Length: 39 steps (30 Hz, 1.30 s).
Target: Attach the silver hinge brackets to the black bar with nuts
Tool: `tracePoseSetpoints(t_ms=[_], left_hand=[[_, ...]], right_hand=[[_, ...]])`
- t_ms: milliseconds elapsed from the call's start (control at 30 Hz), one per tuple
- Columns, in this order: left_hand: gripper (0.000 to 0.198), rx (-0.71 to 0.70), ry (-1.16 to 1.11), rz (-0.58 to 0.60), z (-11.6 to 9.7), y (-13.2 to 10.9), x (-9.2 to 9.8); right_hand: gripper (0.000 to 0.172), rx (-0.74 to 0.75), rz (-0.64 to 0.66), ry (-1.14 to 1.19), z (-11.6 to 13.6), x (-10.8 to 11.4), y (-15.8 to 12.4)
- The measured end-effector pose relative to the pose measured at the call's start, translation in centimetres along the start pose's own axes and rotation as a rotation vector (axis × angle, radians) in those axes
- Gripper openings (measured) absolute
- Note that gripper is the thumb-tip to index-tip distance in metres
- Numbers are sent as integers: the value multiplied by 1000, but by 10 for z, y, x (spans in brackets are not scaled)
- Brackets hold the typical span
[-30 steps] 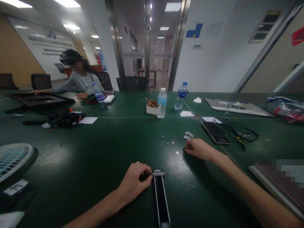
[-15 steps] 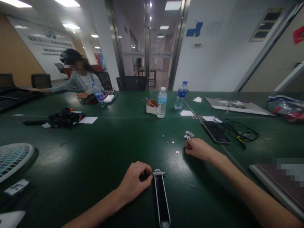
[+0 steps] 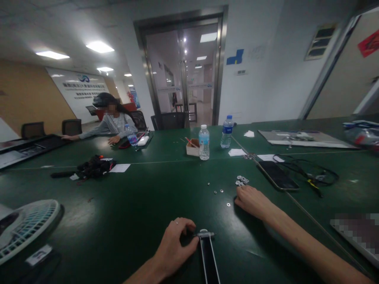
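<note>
My left hand (image 3: 174, 244) rests on the green table (image 3: 133, 205) with fingers curled, pinching the metal end piece of a long black bar (image 3: 209, 256) that runs toward me. My right hand (image 3: 253, 202) lies further right on the table, fingers curled down with the tips touching the surface beside a small washer (image 3: 228, 204); whether it holds anything I cannot make out. Just beyond it lie a few small metal brackets (image 3: 241, 180) and more washers (image 3: 218, 191).
A phone (image 3: 278, 175) and black cable (image 3: 310, 173) lie right. Two water bottles (image 3: 203, 142) and a small box (image 3: 192, 146) stand mid-table. A white fan (image 3: 26, 225) sits at left, black items (image 3: 93, 167) beyond it. Another person (image 3: 114, 122) sits at the far left.
The view has tilted upward, so everything sits lower in frame. Both hands keep their places on the table; the far person's black tray has shifted left.
</note>
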State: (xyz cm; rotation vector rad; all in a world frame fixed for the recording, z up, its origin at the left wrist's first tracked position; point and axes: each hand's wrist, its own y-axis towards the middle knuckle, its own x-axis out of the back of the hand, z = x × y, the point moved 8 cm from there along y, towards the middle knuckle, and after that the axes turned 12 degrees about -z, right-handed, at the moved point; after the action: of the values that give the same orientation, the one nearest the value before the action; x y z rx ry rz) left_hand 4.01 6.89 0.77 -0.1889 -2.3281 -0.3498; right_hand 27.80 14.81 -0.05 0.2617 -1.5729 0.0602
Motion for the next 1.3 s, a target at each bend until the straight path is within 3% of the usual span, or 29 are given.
tracePoseSetpoints(t_ms=[133, 233, 433, 567, 700, 867, 1100, 1300], left_hand=[[19, 19, -21, -46, -1, 0, 5], [19, 0, -35, -109, -1, -1, 10], [13, -77, -100, -204, 0, -4, 17], [9, -140, -125, -218, -2, -7, 16], [10, -191, -127, -208, -6, -8, 14], [14, -218, -95, -204, -10, -9, 16], [16, -87, 37, -121, -2, -4, 10], [17, -64, 100, 0, -3, -5, 3]], right_hand=[[21, 12, -8, 97, -5, -3, 2], [20, 28, 8, 302, 3, 5, -1], [31, 87, 119, 847, 68, 28, -24], [24, 133, 115, 985, 118, 37, -42], [18, 149, 16, 1020, 143, 46, -51], [17, 114, -60, 995, 139, 50, -50], [20, 98, -303, 804, 101, 34, -48], [16, 214, -301, 639, 97, 16, -62]])
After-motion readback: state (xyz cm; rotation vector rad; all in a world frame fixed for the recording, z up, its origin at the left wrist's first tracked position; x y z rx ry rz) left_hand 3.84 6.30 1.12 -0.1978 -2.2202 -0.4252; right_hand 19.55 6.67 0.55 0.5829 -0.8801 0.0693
